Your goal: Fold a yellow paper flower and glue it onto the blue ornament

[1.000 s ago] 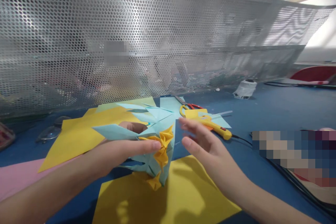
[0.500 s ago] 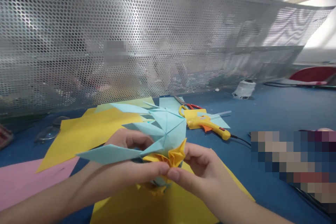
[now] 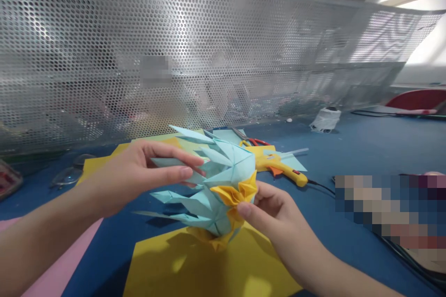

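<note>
A folded paper model, light blue with long pointed petals and a yellow folded-paper trim, is tilted above a yellow sheet. My right hand grips its trimmed end, the thumb in front on the yellow folds and the fingers partly hidden behind. Around the upper left petals is my left hand, thumb and fingers apart. One blue petal shows between them; whether they touch it is hard to tell.
Behind the model lie a yellow glue gun with a black cord, scissors and light blue paper. Pink paper and glasses are left. A perforated metal screen stands across the back of the blue table.
My left hand has let go of the yellow trim and moved up and left to the blue petals. The model has turned, showing more lower petals. My right hand still holds it.
</note>
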Available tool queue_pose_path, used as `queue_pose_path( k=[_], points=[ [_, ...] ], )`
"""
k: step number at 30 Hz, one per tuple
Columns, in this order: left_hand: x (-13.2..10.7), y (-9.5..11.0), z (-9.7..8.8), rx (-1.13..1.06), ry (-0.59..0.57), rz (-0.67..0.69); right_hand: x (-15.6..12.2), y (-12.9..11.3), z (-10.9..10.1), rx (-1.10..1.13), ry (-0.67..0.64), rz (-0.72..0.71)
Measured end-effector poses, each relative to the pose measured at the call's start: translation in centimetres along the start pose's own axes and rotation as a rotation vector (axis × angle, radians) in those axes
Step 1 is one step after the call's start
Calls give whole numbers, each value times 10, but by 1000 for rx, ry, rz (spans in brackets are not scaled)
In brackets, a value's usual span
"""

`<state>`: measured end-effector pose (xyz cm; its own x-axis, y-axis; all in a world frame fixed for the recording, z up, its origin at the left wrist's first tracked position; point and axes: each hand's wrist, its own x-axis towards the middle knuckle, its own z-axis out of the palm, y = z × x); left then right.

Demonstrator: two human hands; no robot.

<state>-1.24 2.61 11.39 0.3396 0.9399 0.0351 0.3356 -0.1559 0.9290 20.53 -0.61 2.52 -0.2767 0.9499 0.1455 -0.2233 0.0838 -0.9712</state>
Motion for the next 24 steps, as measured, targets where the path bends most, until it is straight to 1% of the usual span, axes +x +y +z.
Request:
queue_pose_path(
  k=[2, 4, 6, 7, 9, 11, 14, 16, 18, 20, 24],
  points=[
    [2, -1, -4, 13, 52, 24, 0, -1, 1, 7, 5, 0],
    [1, -1, -6, 48, 80, 68, 0, 0, 1, 17, 7, -3],
    [0, -1, -7, 99, 108, 113, 0, 0, 0, 31, 15, -9],
    [0, -1, -7, 136, 144, 143, 0, 1, -1, 38, 19, -11],
    [2, -3, -10, 209, 257, 213, 0, 1, -2, 51, 25, -11],
    [7, -7, -16, 245, 401, 281, -1, 1, -3, 61, 22, -8],
    [21, -19, -33, 237, 593, 323, -1, 0, -3, 79, 13, -13],
    [31, -28, -49, 202, 683, 296, 0, 1, -3, 91, 14, -21],
    [41, -39, -63, 174, 741, 233, 0, 1, -3, 99, 19, -27],
    [47, -50, -77, 190, 802, 171, 0, 2, -3, 104, 19, -29],
    [52, -74, -100, 276, 865, 48, -1, 3, -4, 110, 7, -23]
  ],
)
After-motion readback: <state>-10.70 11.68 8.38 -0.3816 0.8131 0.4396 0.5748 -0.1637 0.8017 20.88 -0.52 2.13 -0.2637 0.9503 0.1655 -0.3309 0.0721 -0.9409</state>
